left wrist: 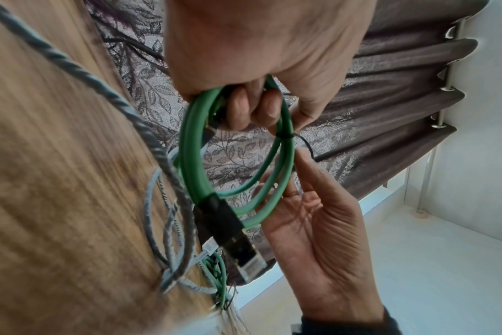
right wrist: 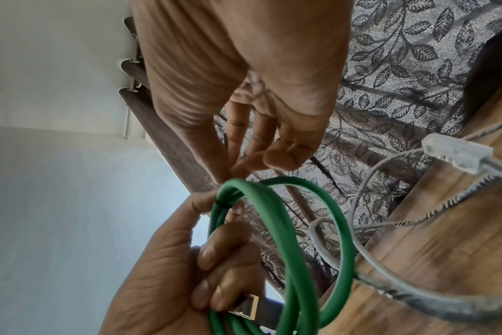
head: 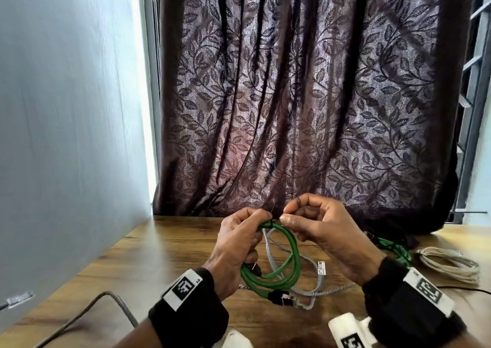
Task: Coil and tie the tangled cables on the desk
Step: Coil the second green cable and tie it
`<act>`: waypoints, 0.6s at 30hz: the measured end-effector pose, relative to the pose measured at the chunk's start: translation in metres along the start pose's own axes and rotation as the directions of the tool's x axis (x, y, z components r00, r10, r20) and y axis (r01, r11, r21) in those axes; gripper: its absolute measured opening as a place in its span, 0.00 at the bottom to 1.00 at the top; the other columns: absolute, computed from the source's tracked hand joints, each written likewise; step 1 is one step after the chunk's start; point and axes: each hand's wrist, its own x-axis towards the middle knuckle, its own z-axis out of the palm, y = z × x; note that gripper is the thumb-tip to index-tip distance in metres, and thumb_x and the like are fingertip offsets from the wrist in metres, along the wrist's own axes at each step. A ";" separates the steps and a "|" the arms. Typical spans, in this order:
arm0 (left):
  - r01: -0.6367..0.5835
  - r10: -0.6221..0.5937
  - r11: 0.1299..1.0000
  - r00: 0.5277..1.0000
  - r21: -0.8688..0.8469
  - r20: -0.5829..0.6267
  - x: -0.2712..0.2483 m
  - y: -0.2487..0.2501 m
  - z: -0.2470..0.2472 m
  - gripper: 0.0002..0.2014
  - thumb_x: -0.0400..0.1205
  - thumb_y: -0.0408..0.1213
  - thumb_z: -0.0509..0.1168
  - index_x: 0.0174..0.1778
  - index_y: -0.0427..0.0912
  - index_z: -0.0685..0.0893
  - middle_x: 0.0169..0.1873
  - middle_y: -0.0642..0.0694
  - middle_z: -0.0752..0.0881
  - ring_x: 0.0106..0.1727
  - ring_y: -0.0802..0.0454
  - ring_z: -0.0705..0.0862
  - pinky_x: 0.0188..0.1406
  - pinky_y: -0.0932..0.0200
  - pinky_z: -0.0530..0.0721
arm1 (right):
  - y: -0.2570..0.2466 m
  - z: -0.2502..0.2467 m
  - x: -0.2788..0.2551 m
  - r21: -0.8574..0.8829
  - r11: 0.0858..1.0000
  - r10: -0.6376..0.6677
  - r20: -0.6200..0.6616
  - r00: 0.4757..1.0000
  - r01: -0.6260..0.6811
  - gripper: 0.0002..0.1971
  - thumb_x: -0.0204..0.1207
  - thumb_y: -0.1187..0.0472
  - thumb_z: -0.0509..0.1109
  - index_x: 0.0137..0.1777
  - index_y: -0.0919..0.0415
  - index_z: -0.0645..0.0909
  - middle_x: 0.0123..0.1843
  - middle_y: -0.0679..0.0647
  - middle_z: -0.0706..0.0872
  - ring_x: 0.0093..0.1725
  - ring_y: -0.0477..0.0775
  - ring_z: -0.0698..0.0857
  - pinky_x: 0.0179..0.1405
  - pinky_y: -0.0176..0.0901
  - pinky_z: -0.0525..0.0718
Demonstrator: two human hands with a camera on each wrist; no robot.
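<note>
A green cable coil (head: 291,257) with a black plug (head: 279,296) hangs above the wooden desk (head: 164,244). My left hand (head: 261,222) grips the coil at its top left, fingers curled round the loops (left wrist: 244,108). A thin black tie (left wrist: 285,135) is wrapped round the coil's strands near that grip. My right hand (head: 285,214) pinches the tie's free end between thumb and forefinger at the top of the coil, seen in the right wrist view as fingertips (right wrist: 232,167) just above the green cable coil (right wrist: 275,226).
A grey cable (head: 271,252) with a clear plug (head: 321,266) lies under the coil. Another green cable (head: 396,249) and a beige coiled cable (head: 449,265) lie at the right. A dark grey cable (head: 117,300) runs off the left front. A curtain (head: 292,95) hangs behind the desk.
</note>
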 end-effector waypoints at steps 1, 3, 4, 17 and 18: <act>0.000 0.000 1.000 1.000 0.001 -0.003 0.000 0.000 0.000 0.07 0.82 0.38 0.72 0.42 0.45 0.80 0.23 0.53 0.67 0.22 0.59 0.59 0.17 0.63 0.57 | 0.000 0.000 0.000 -0.005 1.000 0.006 0.004 1.000 -0.006 0.09 0.74 0.67 0.83 0.51 0.66 0.88 0.39 0.56 0.90 0.39 0.49 0.84 0.39 0.41 0.81; -0.003 0.003 1.000 1.000 0.012 -0.008 0.000 0.000 0.000 0.07 0.82 0.38 0.72 0.41 0.46 0.80 0.22 0.54 0.67 0.22 0.59 0.60 0.17 0.63 0.57 | -0.001 0.001 -0.001 -0.007 1.000 0.019 0.013 1.000 -0.019 0.09 0.73 0.67 0.83 0.50 0.65 0.88 0.39 0.56 0.91 0.39 0.48 0.85 0.39 0.40 0.81; -0.005 0.005 1.000 1.000 0.020 -0.010 0.000 0.000 0.000 0.08 0.82 0.38 0.72 0.40 0.46 0.80 0.22 0.54 0.68 0.22 0.59 0.60 0.18 0.63 0.57 | -0.001 0.000 -0.001 0.002 1.000 0.030 0.019 0.999 -0.030 0.09 0.71 0.66 0.84 0.48 0.64 0.89 0.40 0.56 0.91 0.39 0.48 0.86 0.40 0.40 0.81; -0.027 0.026 0.992 1.000 0.125 0.008 -0.006 -0.001 0.004 0.06 0.85 0.39 0.71 0.44 0.43 0.83 0.20 0.57 0.72 0.19 0.61 0.65 0.16 0.65 0.62 | 0.010 -0.007 0.003 0.249 0.893 0.361 0.100 0.927 -0.375 0.13 0.59 0.69 0.84 0.45 0.67 0.92 0.46 0.62 0.92 0.40 0.51 0.89 0.34 0.36 0.82; -0.026 0.025 0.991 1.000 0.131 0.009 -0.007 -0.001 0.004 0.06 0.85 0.39 0.71 0.44 0.43 0.84 0.20 0.57 0.73 0.19 0.61 0.65 0.17 0.65 0.62 | 0.010 -0.006 0.004 0.263 0.887 0.368 0.096 0.925 -0.380 0.14 0.59 0.69 0.84 0.46 0.67 0.92 0.46 0.62 0.92 0.40 0.51 0.88 0.33 0.36 0.81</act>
